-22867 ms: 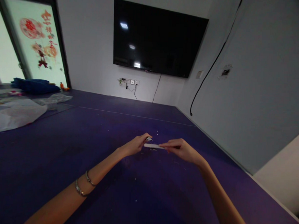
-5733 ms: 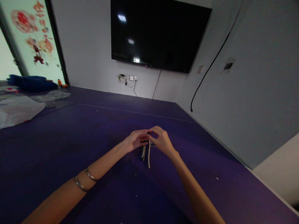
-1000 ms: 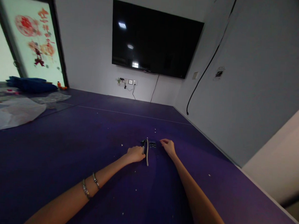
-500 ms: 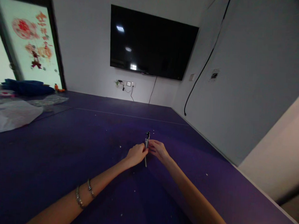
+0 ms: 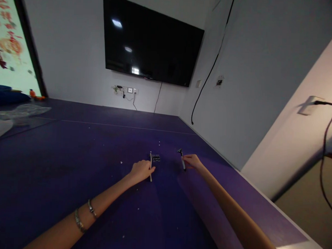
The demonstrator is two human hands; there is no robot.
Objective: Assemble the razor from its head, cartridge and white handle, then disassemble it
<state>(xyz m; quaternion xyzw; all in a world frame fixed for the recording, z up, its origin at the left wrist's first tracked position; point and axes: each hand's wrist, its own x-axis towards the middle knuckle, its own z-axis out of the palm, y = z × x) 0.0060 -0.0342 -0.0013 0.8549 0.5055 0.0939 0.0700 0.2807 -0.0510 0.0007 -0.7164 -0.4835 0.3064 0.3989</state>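
In the head view, my right hand [image 5: 192, 160] pinches a razor [image 5: 183, 163] by its light grey and dark handle, and the razor's dark head points up and to the left. To the left of it, my left hand [image 5: 141, 170] is closed on a thin, pale, upright strip-like piece [image 5: 150, 167]. A small black ridged part [image 5: 156, 158] shows just right of that piece's upper end; I cannot tell whether the two are joined. Both hands are above the purple surface [image 5: 163, 211], with a gap between them.
A television [image 5: 152, 40] hangs on the far wall above sockets [image 5: 130, 90] and cords. A black cable [image 5: 207, 80] hangs along the right wall. Clear plastic sheeting [image 5: 22, 111] lies at the left. At far right, a plug with a cord sits in a socket [image 5: 308, 106].
My hands have moved apart, the right one going rightward with the razor. The black ridged part has come into sight beside the left hand. The view has turned to the right.
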